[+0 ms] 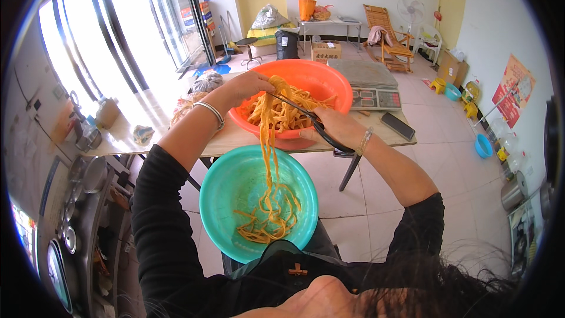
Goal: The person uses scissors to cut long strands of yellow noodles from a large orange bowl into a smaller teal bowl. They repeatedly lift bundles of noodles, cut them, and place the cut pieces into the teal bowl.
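My left hand (250, 88) grips a bunch of long yellow-brown strips (266, 128), probably food, above the left side of an orange plastic basin (335, 81). My right hand (337, 126) is closed around the black handles of a pair of scissors (315, 120); their blades point left and reach the strips just beneath my left fingers. Whether the blades are apart is unclear. More such strips lie heaped in the orange basin. From my left hand the held strips hang down into a green plastic basin (216, 185) at my lap, where their lower ends lie coiled.
The orange basin stands on a wooden table (212, 143). Right of it are a digital scale (371, 84) and a black phone (398, 125); tied bags (207, 83) lie behind my left forearm. Metal pots (95, 174) fill a rack at left. A wooden recliner (384, 31) stands farther back.
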Demonstrator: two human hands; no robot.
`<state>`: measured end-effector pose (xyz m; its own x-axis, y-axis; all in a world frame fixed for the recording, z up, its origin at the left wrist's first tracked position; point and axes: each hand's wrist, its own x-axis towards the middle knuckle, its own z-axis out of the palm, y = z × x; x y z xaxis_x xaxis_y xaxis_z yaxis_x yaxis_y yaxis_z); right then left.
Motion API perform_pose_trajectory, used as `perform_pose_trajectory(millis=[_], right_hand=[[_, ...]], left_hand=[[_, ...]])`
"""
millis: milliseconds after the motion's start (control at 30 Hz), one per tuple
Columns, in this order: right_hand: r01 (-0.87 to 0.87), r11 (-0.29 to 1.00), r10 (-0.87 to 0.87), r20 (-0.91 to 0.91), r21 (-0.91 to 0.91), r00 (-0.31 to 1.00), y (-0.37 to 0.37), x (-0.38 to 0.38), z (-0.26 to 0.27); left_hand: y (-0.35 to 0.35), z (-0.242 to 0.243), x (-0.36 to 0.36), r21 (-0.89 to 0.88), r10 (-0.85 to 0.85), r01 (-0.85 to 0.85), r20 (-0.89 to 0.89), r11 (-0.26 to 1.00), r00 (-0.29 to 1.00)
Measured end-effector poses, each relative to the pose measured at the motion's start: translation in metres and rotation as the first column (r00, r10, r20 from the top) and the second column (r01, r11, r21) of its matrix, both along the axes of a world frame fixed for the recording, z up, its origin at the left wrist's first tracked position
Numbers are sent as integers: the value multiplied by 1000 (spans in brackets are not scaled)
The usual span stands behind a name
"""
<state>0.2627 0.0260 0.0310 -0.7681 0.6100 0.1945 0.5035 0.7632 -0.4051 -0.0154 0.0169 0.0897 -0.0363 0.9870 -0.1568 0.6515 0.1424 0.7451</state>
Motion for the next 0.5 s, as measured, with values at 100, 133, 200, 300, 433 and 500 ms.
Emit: perform_pose_trajectory(millis=[100,133,200,300,433,500], right_hand=[[8,1000,-8,13,18,1000,5,-2,-2],[6,1000,-6,-8,11,1000,5,-2,-2],[-4,1000,4,-51,-2,999,3,-4,0],[3,1000,-5,-80,-27,997,-2,-12,6],[-10,997,-3,-169,-81,986,14,-17,-9],[-40,983,-9,-259,-180,966,24,-19,-18]], left_hand=[[-1,2,8,8,-47,47,-7,999,999],[-3,5,12,16,-90,90,-11,996,996],[-3,3,16,55,-149,149,7,987,989],[11,-14,7,121,-210,208,5,971,978],[24,-28,5,294,-206,175,77,939,975],[17,-35,8,374,-117,27,218,927,969]])
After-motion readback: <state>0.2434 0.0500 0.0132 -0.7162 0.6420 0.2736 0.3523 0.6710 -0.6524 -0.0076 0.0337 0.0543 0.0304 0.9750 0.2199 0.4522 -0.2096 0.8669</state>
